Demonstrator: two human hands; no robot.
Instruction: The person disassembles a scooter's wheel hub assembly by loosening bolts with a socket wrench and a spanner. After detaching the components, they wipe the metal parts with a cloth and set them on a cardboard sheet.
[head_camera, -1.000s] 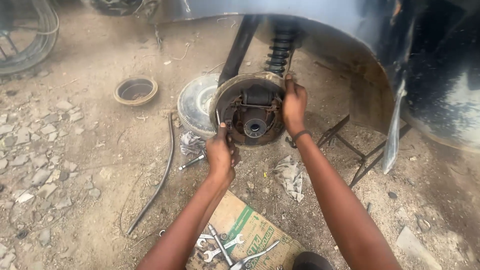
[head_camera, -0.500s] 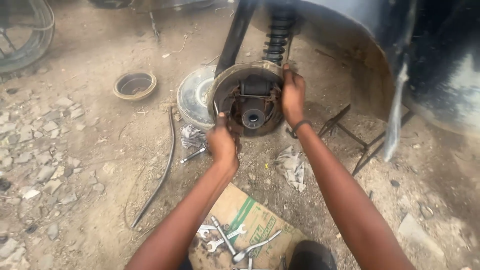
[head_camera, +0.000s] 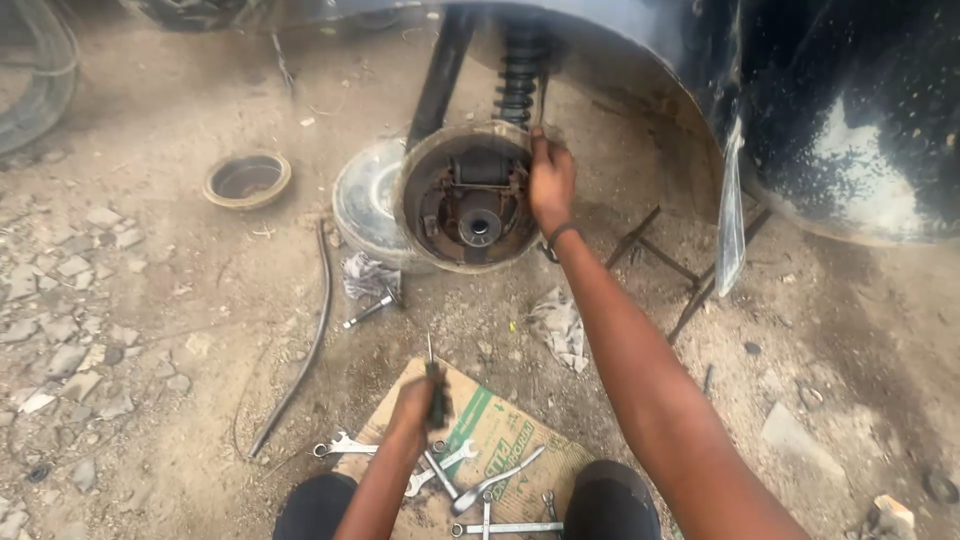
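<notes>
The right hand rests on the right rim of the brake backing plate, a round rusty assembly hanging under the dark wheel arch; its fingers curl over the edge and press against the metal, clamped on the rim. Inside the plate the brake shoes and the central hub are exposed. Directly above the plate a black coil spring strut rises into the wheel arch.

The left hand is well below the plate, low in the view, over a flattened piece of cardboard on the dirt ground. Its fingers are closed around the dark handle of a screwdriver, which points upright, its thin shaft toward the plate.

Several spanners and wrenches lie on and just beside the cardboard, below the plate. Just left of the plate, partly behind it, a brake drum leans on the ground. Farther left of the plate sits a shallow round metal ring. A long dark hose curves over the dirt below and left of the plate. A crumpled rag lies just below the plate's left edge, another rag below its right edge. To the right of the plate a thin metal stand props up the vehicle.
</notes>
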